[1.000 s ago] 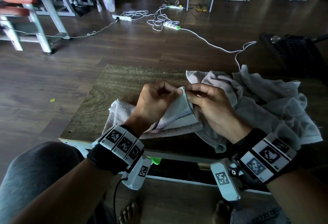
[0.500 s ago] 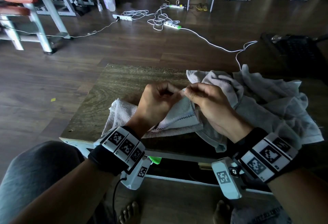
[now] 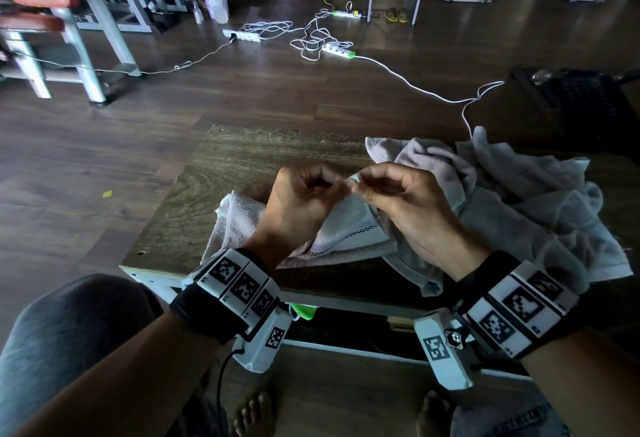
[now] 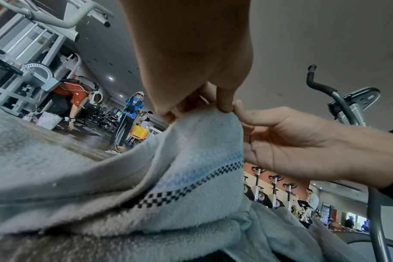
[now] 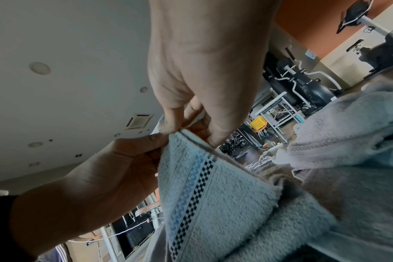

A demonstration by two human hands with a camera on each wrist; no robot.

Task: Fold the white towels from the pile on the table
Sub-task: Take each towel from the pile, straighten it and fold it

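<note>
A white towel (image 3: 349,228) with a black checkered band lies near the front edge of the wooden table (image 3: 242,156). One of its corners is raised. My left hand (image 3: 329,190) and right hand (image 3: 363,187) meet at that corner, and each pinches it between thumb and fingertips. In the left wrist view the left hand (image 4: 222,106) holds the top of the towel (image 4: 202,150), with the right hand (image 4: 280,141) beside it. In the right wrist view the right hand (image 5: 182,129) nips the hem of the towel (image 5: 213,195) next to the left hand (image 5: 112,168). The crumpled towel pile (image 3: 519,201) sits to the right.
Power strips and white cables (image 3: 311,41) trail over the dark floor beyond the table. A black chair (image 3: 581,97) stands at the far right and grey metal frames (image 3: 90,38) at the far left. My knees are at the table's near edge.
My hands have drawn closer together at the raised corner, so less of the towel shows between them. The rest of the towel and the pile have not moved.
</note>
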